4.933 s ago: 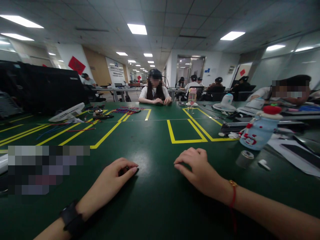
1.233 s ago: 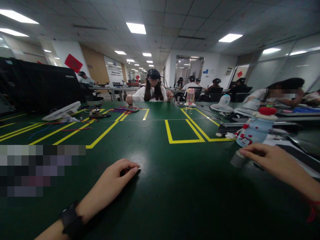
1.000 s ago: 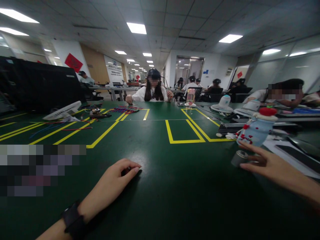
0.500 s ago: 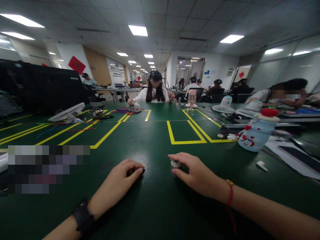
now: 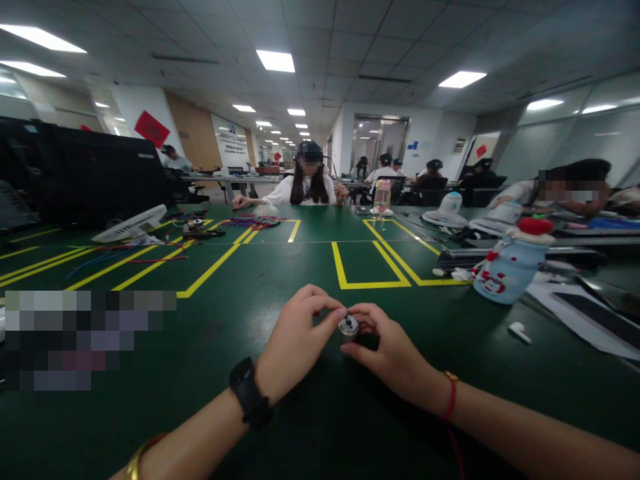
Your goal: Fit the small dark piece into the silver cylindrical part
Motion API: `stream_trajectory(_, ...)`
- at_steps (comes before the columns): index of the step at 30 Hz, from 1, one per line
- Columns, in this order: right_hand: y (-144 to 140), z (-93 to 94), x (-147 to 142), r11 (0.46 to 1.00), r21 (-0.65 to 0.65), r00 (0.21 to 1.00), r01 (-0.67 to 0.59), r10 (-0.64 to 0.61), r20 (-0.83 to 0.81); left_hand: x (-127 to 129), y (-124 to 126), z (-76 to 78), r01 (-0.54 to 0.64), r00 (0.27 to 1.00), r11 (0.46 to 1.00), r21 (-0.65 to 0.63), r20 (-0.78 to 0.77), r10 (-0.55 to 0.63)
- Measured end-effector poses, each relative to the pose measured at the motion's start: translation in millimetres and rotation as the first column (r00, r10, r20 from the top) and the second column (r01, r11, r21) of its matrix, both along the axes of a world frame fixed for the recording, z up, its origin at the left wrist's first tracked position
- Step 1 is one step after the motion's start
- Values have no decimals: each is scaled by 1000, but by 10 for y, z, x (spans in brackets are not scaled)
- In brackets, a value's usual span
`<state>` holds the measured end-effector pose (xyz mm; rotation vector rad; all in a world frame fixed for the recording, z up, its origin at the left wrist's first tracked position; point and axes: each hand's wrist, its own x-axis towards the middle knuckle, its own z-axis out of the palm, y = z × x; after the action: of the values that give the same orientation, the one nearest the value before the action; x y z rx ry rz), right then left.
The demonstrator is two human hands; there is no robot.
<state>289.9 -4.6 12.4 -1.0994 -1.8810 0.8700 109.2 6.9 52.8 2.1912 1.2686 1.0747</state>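
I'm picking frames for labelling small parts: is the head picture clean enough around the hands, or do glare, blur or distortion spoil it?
Head view: the small metal cylinder between left hand and right hand is fairly sharp; soft ceiling-light sheen on the green table; wide-angle bending at the edges; pixelated patch at left.

The small metal cylinder (image 5: 348,327) shows only its top face; its body is hidden behind the fingers of both hands, so what is on its side cannot be told. Whether the left hand (image 5: 295,340) pinches anything of its own is too small to tell. A pixelated block (image 5: 85,337) covers whatever lies near the tabletop's (image 5: 300,427) left edge. Both forearms are cut off by the bottom edge.
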Motion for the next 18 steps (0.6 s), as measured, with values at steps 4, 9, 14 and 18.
stream_trajectory(4,-12,-23,17,998,44,999,37,-39,31,-138,-10,-66,-23,1000,998,-52,-18,22)
stream_trajectory(9,-35,-53,41,993,98,996,61,-67,63,-178,12,-310,38,993,989,-144,-105,-54)
stream_trajectory(14,-34,18,197,987,105,988,119,-129,84,-183,20,-371,66,988,982,-177,-127,-89)
stream_trajectory(18,-5,95,740,919,199,914,339,-372,163,-429,-16,-244,9,993,978,-206,-113,-33)
